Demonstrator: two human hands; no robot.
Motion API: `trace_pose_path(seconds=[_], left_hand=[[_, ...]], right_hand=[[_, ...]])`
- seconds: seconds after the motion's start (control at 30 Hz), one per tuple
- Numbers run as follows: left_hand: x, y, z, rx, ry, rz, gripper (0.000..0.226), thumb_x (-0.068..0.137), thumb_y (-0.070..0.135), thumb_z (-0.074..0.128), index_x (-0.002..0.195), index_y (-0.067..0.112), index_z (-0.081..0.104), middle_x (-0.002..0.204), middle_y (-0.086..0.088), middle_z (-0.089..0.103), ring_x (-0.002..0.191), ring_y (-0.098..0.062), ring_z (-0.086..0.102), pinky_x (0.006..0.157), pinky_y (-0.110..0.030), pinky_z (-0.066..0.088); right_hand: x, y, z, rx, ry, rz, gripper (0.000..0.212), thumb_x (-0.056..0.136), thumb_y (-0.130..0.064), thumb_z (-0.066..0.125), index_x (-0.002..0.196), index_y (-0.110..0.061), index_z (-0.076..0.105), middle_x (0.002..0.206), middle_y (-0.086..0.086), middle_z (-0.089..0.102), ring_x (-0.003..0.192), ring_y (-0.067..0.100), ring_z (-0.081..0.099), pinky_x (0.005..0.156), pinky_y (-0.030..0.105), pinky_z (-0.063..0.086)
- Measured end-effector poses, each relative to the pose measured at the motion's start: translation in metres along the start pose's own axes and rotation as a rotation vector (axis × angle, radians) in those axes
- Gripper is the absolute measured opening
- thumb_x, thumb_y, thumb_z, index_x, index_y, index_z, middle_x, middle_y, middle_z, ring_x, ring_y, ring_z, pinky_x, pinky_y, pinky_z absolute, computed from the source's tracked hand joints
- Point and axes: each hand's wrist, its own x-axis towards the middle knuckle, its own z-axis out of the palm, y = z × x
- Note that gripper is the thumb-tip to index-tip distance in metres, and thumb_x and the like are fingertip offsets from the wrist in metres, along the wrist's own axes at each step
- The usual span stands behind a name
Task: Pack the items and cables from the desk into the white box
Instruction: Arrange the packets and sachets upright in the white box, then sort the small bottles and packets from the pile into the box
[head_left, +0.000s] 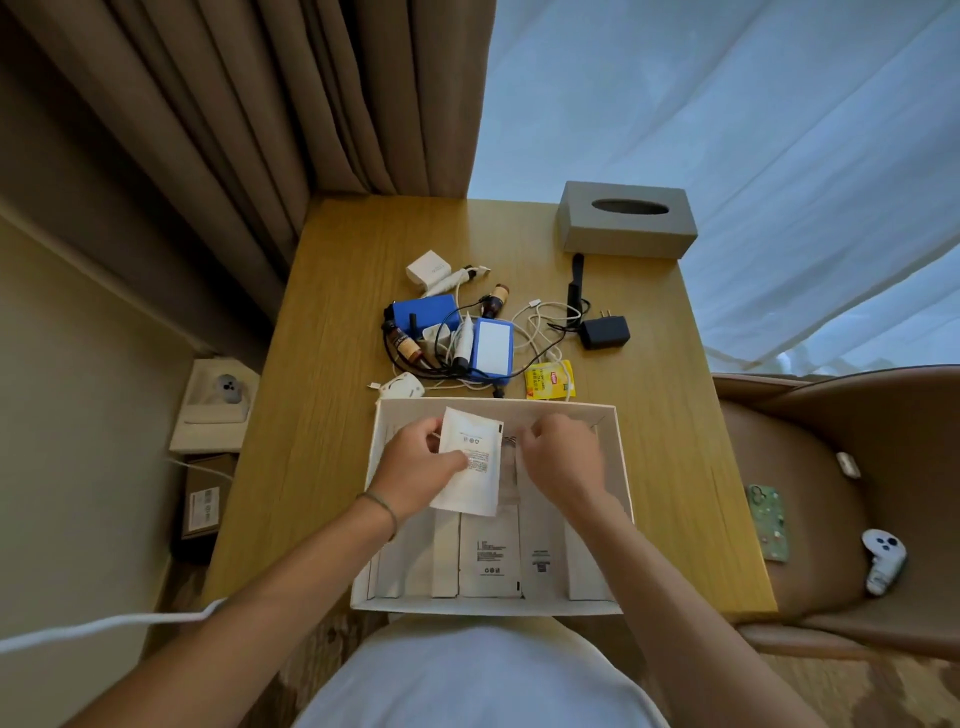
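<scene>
White box (621, 467) is sitting at lower centre; left hand (415, 467) is pinching a white packet (470, 467), right hand (563, 457) fingers curling inside, grip unclear.

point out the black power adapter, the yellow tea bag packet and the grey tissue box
black power adapter (604, 332), head view, on its body
yellow tea bag packet (545, 382), head view, on its printed face
grey tissue box (623, 228), head view, on its top

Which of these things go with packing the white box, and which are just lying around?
For the job: white box, white packet held by left hand, right hand, blue cases, black charger, yellow tea bag.

Lying about: tissue box, game controller on chair.
</scene>
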Motion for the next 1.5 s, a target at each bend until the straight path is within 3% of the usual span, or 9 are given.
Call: trace_pose_path(seconds=[0.13,0.23,0.33,0.47,0.7,0.97,1.07,1.3,1.5], left_hand=[[0.009,-0.010,0.029,0.131,-0.038,-0.016,0.033,0.084,0.017,0.072,0.114,0.026,0.061,0.105,0.004,0.067,0.093,-0.016,0.065,0.069,-0.024,0.054],[0.016,-0.012,0.053,0.225,0.021,-0.027,0.030,0.082,0.022,0.074,0.111,0.025,0.067,0.108,0.002,0.072,0.090,-0.015,0.065,0.063,-0.020,0.048],[0.022,-0.010,0.075,0.301,0.059,-0.056,0.027,0.080,0.026,0.074,0.107,0.027,0.072,0.107,0.001,0.075,0.093,-0.019,0.069,0.064,-0.024,0.047],[0.029,-0.007,0.097,0.340,0.033,-0.054,0.010,0.082,0.026,0.073,0.091,0.028,0.076,0.104,-0.001,0.077,0.095,-0.020,0.070,0.065,-0.024,0.046],[0.041,-0.002,0.118,0.484,0.035,-0.013,0.008,0.078,0.024,0.079,0.077,0.020,0.071,0.078,0.003,0.071,0.077,-0.017,0.067,0.073,-0.034,0.059],[0.041,-0.004,0.116,0.751,0.026,0.131,0.026,0.083,0.044,0.073,0.098,0.023,0.070,0.095,0.002,0.073,0.092,-0.019,0.069,0.079,-0.035,0.058],[0.033,0.004,0.104,0.790,0.066,0.160,0.026,0.091,0.047,0.060,0.086,0.023,0.069,0.080,0.003,0.070,0.078,-0.018,0.067,0.072,-0.035,0.058],[0.011,0.032,0.054,0.631,0.121,0.308,0.013,0.094,0.035,0.059,0.093,0.031,0.071,0.077,0.013,0.068,0.071,-0.004,0.062,0.065,-0.028,0.057],[0.010,0.051,0.017,0.557,0.138,0.449,0.011,0.096,0.025,0.059,0.097,0.027,0.070,0.077,0.014,0.066,0.070,-0.001,0.061,0.059,-0.020,0.053]], right_hand=[[-0.013,0.017,-0.030,0.139,0.079,-0.063,0.022,0.094,-0.020,0.057,0.084,-0.017,0.076,0.076,-0.007,0.070,0.062,0.001,0.058,0.053,0.018,0.040],[-0.019,0.022,-0.038,0.188,0.077,-0.061,0.021,0.094,-0.019,0.058,0.096,-0.015,0.079,0.087,-0.004,0.076,0.069,0.004,0.061,0.062,0.023,0.047],[-0.023,0.026,-0.041,0.209,0.072,-0.041,0.021,0.092,-0.018,0.059,0.098,-0.017,0.079,0.086,-0.006,0.075,0.067,0.002,0.059,0.058,0.020,0.046],[-0.026,0.033,-0.043,0.250,0.045,-0.025,0.023,0.092,-0.017,0.058,0.105,-0.016,0.077,0.096,-0.001,0.076,0.079,0.011,0.068,0.069,0.033,0.061],[-0.024,0.045,-0.052,0.282,0.075,-0.063,0.021,0.093,-0.015,0.059,0.108,-0.016,0.075,0.085,-0.006,0.067,0.061,-0.001,0.055,0.045,0.010,0.038],[0.000,0.046,-0.069,0.279,0.078,-0.123,0.022,0.094,-0.016,0.057,0.107,-0.018,0.075,0.070,-0.009,0.063,0.057,0.002,0.054,0.044,0.012,0.037],[0.020,0.038,-0.076,0.253,0.080,-0.166,0.023,0.094,-0.017,0.057,0.106,-0.018,0.076,0.079,-0.005,0.070,0.061,0.004,0.058,0.050,0.018,0.041],[0.089,0.018,-0.070,0.095,-0.060,-0.254,0.021,0.095,-0.016,0.058,0.105,-0.017,0.077,0.096,-0.001,0.074,0.079,0.010,0.067,0.072,0.031,0.061],[0.140,0.012,-0.040,-0.310,-0.259,-0.356,0.014,0.094,-0.012,0.061,0.102,-0.014,0.072,0.091,0.004,0.069,0.077,0.018,0.065,0.059,0.025,0.052]])
